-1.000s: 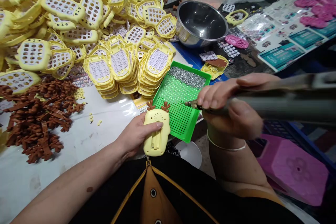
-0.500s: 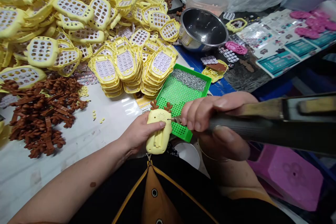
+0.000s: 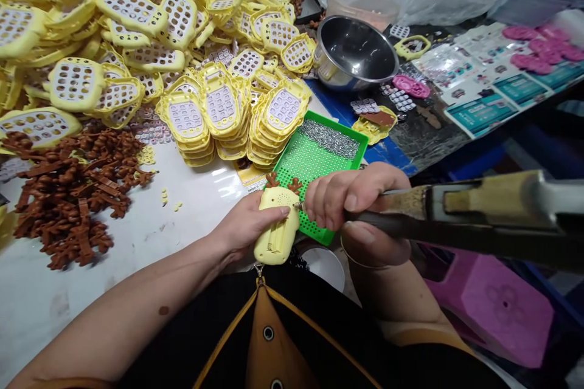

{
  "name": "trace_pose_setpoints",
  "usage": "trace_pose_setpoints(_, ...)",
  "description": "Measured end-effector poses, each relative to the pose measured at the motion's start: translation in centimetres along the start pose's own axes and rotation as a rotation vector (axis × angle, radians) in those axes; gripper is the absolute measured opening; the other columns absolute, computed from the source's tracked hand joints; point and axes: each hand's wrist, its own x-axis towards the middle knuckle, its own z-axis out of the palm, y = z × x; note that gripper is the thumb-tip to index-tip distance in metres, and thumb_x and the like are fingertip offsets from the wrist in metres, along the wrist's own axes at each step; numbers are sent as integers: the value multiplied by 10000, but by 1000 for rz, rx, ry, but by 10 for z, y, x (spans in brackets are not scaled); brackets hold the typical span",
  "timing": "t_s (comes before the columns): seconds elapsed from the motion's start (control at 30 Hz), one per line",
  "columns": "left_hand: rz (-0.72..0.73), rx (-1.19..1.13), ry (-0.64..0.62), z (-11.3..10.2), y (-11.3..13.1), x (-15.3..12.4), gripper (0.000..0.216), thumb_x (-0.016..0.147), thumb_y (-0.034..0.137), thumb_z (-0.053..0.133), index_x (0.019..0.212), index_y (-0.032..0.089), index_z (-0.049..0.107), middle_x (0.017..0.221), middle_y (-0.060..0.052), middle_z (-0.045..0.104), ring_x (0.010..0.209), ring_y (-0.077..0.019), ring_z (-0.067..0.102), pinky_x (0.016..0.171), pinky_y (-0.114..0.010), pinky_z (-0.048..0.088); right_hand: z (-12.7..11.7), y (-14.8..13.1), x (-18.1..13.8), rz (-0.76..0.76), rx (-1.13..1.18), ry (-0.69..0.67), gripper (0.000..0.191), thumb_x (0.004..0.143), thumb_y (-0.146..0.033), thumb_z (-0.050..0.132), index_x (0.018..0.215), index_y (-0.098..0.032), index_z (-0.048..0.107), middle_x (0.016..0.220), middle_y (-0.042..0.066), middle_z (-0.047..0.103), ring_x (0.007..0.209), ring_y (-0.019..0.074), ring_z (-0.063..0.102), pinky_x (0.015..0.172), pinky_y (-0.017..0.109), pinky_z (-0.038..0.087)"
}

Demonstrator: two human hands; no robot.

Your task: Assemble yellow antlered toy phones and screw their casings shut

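A yellow plastic toy phone with brown antlers faces me with its back side, showing a long battery recess and small speaker holes. My left hand grips it from the left, thumb lying across the back. My right hand is wrapped round a long dark power screwdriver that reaches in from the right. Its thin bit meets the phone's upper right corner; the exact contact point is too small to make out. Beneath both lies a green perforated tray with a heap of small silver screws.
Stacked yellow phone fronts stand behind the tray, before a large pile of yellow shells. Brown antler pieces heap up at left. A steel bowl stands at the back; a pink stool is at lower right.
The screwdriver and my right hand have shifted left, its bit pressing closer to the phone's upper corner. My left hand still holds the phone, which has barely moved.
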Motion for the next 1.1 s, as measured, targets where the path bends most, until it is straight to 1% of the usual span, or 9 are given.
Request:
trace_pose_setpoints(0.1, -7, 33, 31, 1, 1, 0, 300, 671, 271, 743, 921, 146, 634, 769, -36, 669, 683, -171, 618, 646, -291, 463, -1, -13, -2, -3, -50, 59, 126, 790, -286, 629, 906, -271, 582, 523, -71, 479, 407, 107, 480, 417, 280, 463)
trace_pose_setpoints(0.2, -32, 36, 54, 2, 2, 0, 310, 680, 276, 736, 938, 140, 630, 794, -58, 687, 670, -176, 625, 632, -303, 481, -12, -14, 1, -103, -158, 172, 165, 785, -287, 657, 946, -286, 618, 518, -64, 489, 417, 122, 490, 437, 303, 477)
trace_pose_setpoints(0.3, -53, 36, 65, 3, 3, -1, 308, 688, 270, 731, 948, 141, 629, 819, -74, 697, 683, -184, 638, 646, -316, 493, -33, 5, 4, -185, -254, 229, 228, 771, -283, 660, 991, -328, 619, 526, -70, 486, 417, 124, 473, 432, 300, 459)
trace_pose_setpoints(0.4, -70, 40, 67, 3, 4, -1, 310, 694, 266, 728, 955, 139, 621, 839, -88, 698, 701, -192, 647, 661, -322, 496, -53, 30, 3, -168, -284, 228, 272, 772, -267, 648, 1030, -338, 598, 549, -69, 491, 438, 126, 474, 432, 292, 444)
trace_pose_setpoints(0.5, -75, 26, 52, 3, 4, -1, 317, 703, 267, 725, 968, 142, 606, 828, -77, 689, 695, -187, 645, 646, -317, 499, -61, 44, -1, -143, -269, 247, 257, 777, -251, 648, 1023, -313, 604, 558, -63, 487, 452, 126, 476, 432, 289, 430)
trace_pose_setpoints(0.73, -88, 21, 65, 4, 4, -2, 316, 738, 248, 700, 1011, 162, 567, 810, -48, 674, 668, -164, 632, 606, -291, 503, -64, 48, -3, -93, -270, 274, 248, 773, -283, 662, 1011, -335, 616, 552, -58, 493, 453, 134, 478, 424, 296, 421)
trace_pose_setpoints(0.93, -78, 15, 60, 3, 3, -1, 334, 719, 254, 718, 1008, 157, 582, 827, -57, 683, 698, -179, 651, 637, -302, 511, -67, 54, -4, -87, -277, 252, 253, 769, -248, 662, 1009, -320, 631, 574, -53, 506, 465, 133, 478, 432, 299, 418)
trace_pose_setpoints(1.0, -92, 28, 67, 2, 4, -1, 331, 707, 254, 724, 996, 146, 603, 819, -65, 692, 688, -181, 656, 639, -303, 513, -61, 49, -2, -109, -267, 250, 258, 770, -220, 652, 1016, -299, 635, 580, -52, 510, 469, 128, 486, 436, 294, 418)
trace_pose_setpoints(1.1, -110, 62, 79, 1, 4, 1, 312, 688, 248, 732, 962, 135, 634, 795, -73, 703, 638, -169, 648, 609, -287, 503, -42, 31, 4, -185, -202, 320, 227, 780, -242, 643, 1005, -276, 637, 556, -58, 477, 448, 117, 465, 439, 287, 426)
